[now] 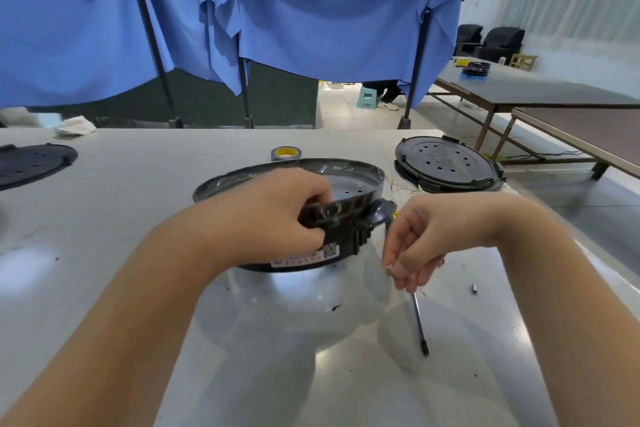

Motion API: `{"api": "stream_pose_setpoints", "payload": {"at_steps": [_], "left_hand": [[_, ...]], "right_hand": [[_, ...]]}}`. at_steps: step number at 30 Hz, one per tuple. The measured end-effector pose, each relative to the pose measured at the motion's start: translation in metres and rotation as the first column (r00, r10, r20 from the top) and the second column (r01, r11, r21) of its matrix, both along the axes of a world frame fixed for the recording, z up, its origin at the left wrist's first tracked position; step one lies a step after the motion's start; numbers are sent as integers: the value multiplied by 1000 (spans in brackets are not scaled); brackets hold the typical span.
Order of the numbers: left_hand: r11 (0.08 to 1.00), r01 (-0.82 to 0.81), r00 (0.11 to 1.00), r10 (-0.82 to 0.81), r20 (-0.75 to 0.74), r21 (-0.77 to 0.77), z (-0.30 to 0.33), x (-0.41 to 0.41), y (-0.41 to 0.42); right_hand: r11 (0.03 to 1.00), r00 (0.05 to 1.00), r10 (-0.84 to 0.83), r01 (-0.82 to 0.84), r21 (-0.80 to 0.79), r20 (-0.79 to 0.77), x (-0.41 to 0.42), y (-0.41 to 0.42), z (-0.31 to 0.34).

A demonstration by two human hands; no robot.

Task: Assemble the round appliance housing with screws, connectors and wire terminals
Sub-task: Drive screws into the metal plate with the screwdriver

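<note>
Centrally, round black housing gripped at its rim by left hand, label writing unreadable, right hand pinching a thin wire beside it, screwdriver lying on the surface.

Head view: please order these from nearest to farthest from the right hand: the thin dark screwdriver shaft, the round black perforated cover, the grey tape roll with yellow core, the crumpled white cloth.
1. Thin dark screwdriver shaft: just below the right hand.
2. Round black perforated cover: behind it, table's right.
3. Grey tape roll with yellow core: behind the housing.
4. Crumpled white cloth: far left corner.
</note>
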State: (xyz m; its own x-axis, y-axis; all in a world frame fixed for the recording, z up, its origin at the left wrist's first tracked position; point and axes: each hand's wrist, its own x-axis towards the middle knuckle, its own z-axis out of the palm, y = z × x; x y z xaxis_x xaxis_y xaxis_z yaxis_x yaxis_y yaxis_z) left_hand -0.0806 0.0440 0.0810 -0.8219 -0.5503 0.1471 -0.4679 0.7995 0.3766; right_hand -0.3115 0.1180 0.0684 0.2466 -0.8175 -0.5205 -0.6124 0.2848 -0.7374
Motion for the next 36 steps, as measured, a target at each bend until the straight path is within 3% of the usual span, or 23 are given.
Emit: {"api": "stream_pose_setpoints", "payload": {"at_steps": [4,7,11,18,23,27,36], "left_hand": [[996,-73,988,66,-139,-44,4,8,-8],[987,-149,956,130,-263,-53,9,12,-12],[971,-236,876,225,-428,26,15,18,-15],[934,-321,755,351,-554,155,19,17,-15],[932,-321,753,359,-551,168,19,16,-15],[934,-305,758,355,-547,185,19,15,-14],[940,-291,758,340,-557,177,18,15,-16]], "right_hand": [[999,991,40,-39,-7,127,18,-7,-6],[995,965,-38,61,-82,259,29,-13,-12],[954,883,-132,237,-184,451,40,-22,-17],[879,715,-142,409,-246,685,52,-27,-14],[826,689,-171,490,-278,705,60,-24,-10],[852,728,-222,468,-234,648,66,-23,-8],[869,686,-276,478,-131,673,63,-23,-6]]}}
